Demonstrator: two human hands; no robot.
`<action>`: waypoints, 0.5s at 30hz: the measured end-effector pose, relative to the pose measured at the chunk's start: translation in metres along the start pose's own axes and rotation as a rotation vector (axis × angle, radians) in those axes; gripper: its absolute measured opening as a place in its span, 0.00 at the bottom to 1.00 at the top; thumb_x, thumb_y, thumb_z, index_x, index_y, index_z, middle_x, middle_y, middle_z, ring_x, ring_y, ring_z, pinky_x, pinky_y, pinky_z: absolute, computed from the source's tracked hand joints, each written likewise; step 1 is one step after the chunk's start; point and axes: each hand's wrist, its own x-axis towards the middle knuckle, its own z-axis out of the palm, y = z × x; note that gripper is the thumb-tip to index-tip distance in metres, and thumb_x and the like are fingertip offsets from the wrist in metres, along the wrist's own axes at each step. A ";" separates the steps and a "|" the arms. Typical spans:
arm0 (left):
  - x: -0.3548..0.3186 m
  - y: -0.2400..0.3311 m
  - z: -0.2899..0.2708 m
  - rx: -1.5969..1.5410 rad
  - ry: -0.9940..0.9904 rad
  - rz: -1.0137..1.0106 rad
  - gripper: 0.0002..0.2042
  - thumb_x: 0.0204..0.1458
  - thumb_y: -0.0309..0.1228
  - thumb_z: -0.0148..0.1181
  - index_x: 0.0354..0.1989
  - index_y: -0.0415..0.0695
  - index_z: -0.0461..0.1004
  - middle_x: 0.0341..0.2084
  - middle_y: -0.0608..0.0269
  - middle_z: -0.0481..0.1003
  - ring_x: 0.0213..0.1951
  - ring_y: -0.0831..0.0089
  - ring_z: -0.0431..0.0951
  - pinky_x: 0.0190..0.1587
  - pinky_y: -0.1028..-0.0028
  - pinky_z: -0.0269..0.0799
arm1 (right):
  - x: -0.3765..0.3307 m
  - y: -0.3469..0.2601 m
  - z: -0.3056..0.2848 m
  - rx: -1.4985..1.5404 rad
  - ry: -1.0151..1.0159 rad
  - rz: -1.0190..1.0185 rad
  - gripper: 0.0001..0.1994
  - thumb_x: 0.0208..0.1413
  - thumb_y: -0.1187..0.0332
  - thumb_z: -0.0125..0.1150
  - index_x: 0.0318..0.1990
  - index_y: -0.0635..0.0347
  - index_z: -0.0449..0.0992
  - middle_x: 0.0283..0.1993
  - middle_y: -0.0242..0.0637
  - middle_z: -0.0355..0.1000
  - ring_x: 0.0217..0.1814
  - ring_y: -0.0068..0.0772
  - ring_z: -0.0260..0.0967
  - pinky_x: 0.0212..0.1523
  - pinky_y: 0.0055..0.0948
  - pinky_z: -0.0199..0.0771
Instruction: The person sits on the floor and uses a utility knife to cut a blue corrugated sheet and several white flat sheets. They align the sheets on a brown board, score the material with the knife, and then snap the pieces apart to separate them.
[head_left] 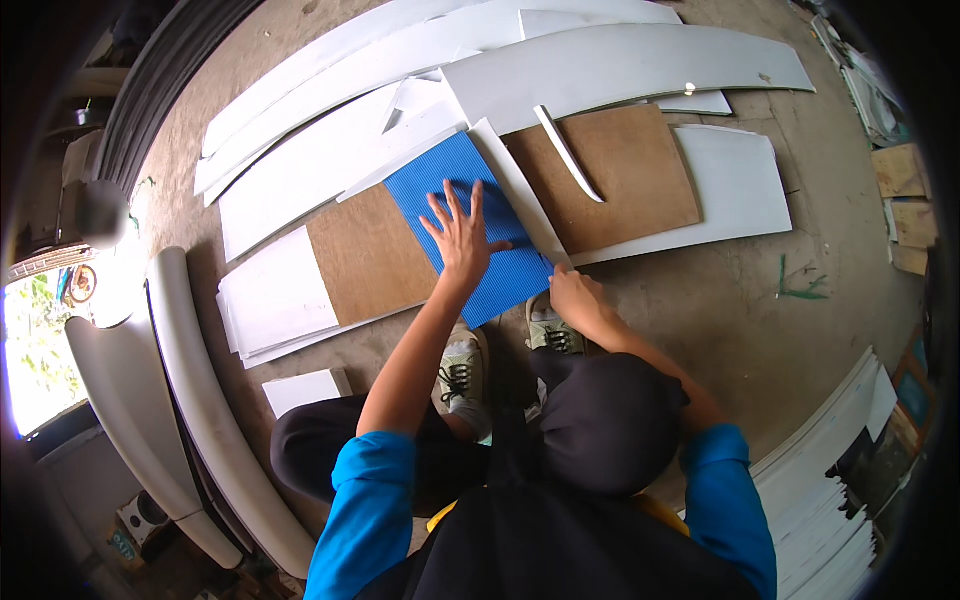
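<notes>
Head view: my left hand (462, 238) is open, fingers spread wide and palm down on the blue ribbed sheet (505, 278). The sheet lies at an angle in front of me, its near corner reaching down between my two laced shoes (460, 378). My right hand (580, 298) is at the sheet's right edge, near the lower right corner, with its fingers curled in; I cannot tell whether they grip anything, as whatever is at the fingertips is too small to make out.

Along that same edge runs a narrow white strip (517, 190). To the left of the sheet I have a brown board (368, 258) on white panels (275, 290), and to the right a second brown board (640, 180) with a slim, curved white piece (566, 150) lying across it. Beyond these, long white boards (620, 75) are spread over the floor (720, 295). A white block (303, 392) sits near my left knee, and green scraps (803, 292) lie off to the right.
</notes>
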 end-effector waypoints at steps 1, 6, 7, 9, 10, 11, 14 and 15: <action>-0.009 0.001 0.004 -0.011 0.028 0.063 0.43 0.29 0.44 0.69 0.58 0.57 0.53 0.61 0.51 0.44 0.61 0.39 0.41 0.53 0.37 0.46 | 0.000 0.001 0.004 -0.012 0.028 0.001 0.13 0.57 0.64 0.41 0.33 0.67 0.65 0.27 0.54 0.71 0.32 0.55 0.71 0.32 0.46 0.71; -0.025 0.000 0.007 -0.083 0.067 0.171 0.28 0.37 0.37 0.66 0.49 0.56 0.62 0.58 0.56 0.50 0.61 0.46 0.46 0.52 0.40 0.51 | 0.000 0.000 0.007 -0.004 0.101 -0.041 0.12 0.56 0.65 0.42 0.32 0.67 0.65 0.24 0.54 0.71 0.30 0.53 0.71 0.30 0.45 0.72; -0.025 0.000 0.005 -0.093 0.039 0.159 0.29 0.36 0.38 0.67 0.50 0.55 0.62 0.58 0.55 0.50 0.61 0.46 0.45 0.53 0.40 0.51 | 0.000 0.000 0.008 -0.008 0.109 -0.048 0.12 0.56 0.65 0.42 0.32 0.67 0.65 0.24 0.54 0.71 0.29 0.53 0.71 0.29 0.45 0.72; -0.031 0.013 -0.008 -0.052 -0.077 0.135 0.35 0.30 0.42 0.69 0.51 0.53 0.61 0.56 0.53 0.51 0.59 0.46 0.48 0.52 0.42 0.52 | 0.001 0.003 0.009 -0.008 0.104 -0.051 0.12 0.56 0.65 0.42 0.32 0.67 0.65 0.24 0.54 0.71 0.29 0.53 0.71 0.29 0.45 0.72; -0.035 0.020 -0.014 -0.033 -0.133 0.125 0.39 0.27 0.44 0.71 0.52 0.51 0.61 0.55 0.52 0.52 0.58 0.47 0.49 0.52 0.43 0.52 | 0.001 0.006 0.009 -0.007 0.092 -0.046 0.12 0.56 0.65 0.42 0.32 0.67 0.65 0.24 0.54 0.71 0.29 0.53 0.71 0.29 0.44 0.72; -0.038 0.021 -0.012 -0.043 -0.083 0.157 0.43 0.24 0.47 0.71 0.54 0.50 0.59 0.54 0.51 0.52 0.57 0.48 0.51 0.52 0.43 0.52 | 0.001 0.008 0.008 -0.005 0.081 -0.040 0.12 0.56 0.65 0.42 0.32 0.67 0.65 0.24 0.53 0.71 0.29 0.53 0.71 0.29 0.44 0.72; -0.050 0.020 0.000 0.000 0.027 0.221 0.53 0.19 0.53 0.71 0.59 0.45 0.52 0.49 0.51 0.55 0.52 0.52 0.56 0.51 0.48 0.52 | 0.001 0.005 0.011 -0.003 0.106 -0.060 0.12 0.56 0.65 0.43 0.32 0.67 0.65 0.24 0.54 0.71 0.28 0.53 0.71 0.28 0.44 0.72; -0.051 0.022 0.003 -0.030 0.026 0.215 0.53 0.18 0.52 0.71 0.59 0.45 0.52 0.49 0.50 0.55 0.51 0.52 0.56 0.51 0.49 0.52 | 0.001 0.005 0.011 0.003 0.101 -0.059 0.12 0.56 0.65 0.43 0.32 0.66 0.65 0.24 0.54 0.71 0.28 0.53 0.71 0.28 0.45 0.72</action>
